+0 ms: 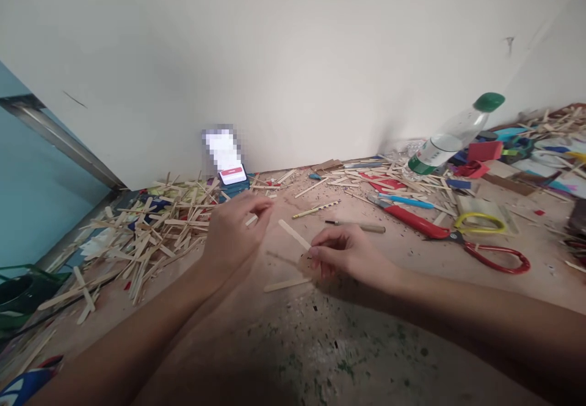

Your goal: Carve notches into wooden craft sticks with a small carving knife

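Observation:
Between the thumb and fingers of my right hand [345, 250] is a wooden craft stick [293, 234], its free end pointing up and left. My left hand [238, 229] is raised over the table to the left of that stick, apart from it. Its fingers are curled together in a pinch, and what they hold, if anything, is hidden. Another craft stick [286, 285] lies flat on the table just below my right hand. A yellow patterned pencil [315, 209] and a brown pen [361, 227] lie beyond my right hand.
A heap of craft sticks [160, 232] spreads on the left, beside a propped phone [232, 175]. To the right lie red-handled scissors [423, 223], a blue pen [407, 201], yellow scissor handles [480, 223] and a tilted bottle [446, 140]. A white wall [311, 70] closes the back.

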`<state>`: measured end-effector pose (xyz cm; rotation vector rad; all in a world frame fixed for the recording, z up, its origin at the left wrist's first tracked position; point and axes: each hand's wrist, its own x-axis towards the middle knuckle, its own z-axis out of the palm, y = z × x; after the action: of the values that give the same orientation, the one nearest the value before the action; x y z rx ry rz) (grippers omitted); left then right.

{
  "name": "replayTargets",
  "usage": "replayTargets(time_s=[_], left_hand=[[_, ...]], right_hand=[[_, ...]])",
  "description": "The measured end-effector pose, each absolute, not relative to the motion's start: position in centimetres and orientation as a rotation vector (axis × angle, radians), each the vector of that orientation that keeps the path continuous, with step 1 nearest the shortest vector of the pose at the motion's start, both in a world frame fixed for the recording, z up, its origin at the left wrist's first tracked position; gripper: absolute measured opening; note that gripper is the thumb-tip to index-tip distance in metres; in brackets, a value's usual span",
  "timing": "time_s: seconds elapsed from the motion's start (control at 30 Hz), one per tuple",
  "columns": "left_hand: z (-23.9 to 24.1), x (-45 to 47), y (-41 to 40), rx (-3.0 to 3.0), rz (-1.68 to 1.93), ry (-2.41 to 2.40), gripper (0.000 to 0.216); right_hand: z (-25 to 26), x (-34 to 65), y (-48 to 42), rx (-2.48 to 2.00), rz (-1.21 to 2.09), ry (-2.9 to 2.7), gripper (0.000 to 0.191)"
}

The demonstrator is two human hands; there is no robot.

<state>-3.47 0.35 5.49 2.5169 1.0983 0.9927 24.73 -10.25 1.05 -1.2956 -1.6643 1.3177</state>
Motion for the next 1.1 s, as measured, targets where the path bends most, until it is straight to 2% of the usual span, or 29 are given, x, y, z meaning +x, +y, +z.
replayTargets(time_s=[0.3, 0.5, 0.7, 0.9, 1.1], left_hand=[[5.2, -3.0, 2.2, 2.500, 0.426, 1.335, 0.037], [5.0, -2.8, 1.8, 2.618, 0.162, 1.337, 0.039], [5.0, -2.7, 1.2, 2.705, 0.149, 1.230, 0.039], [5.2, -2.5, -0.3, 2.719, 0.161, 0.974, 0.032], [3.9, -1.5, -1.8, 2.694, 0.095, 0.753, 0.025]], right_hand=[[-0.4, 29.7, -7.0, -1.218, 0.655, -2.185, 0.032], [-1.4, 30.1, -7.4, -1.132, 0.372, -2.410, 0.031], [1.0, 29.9, -7.5, -1.175, 0.272, -2.505, 0.027], [3.6, 31.6, -6.0, -1.448, 0.195, -2.436, 0.028], [5.4, 33.7, -4.7, -1.609, 0.436, -2.462, 0.038]])
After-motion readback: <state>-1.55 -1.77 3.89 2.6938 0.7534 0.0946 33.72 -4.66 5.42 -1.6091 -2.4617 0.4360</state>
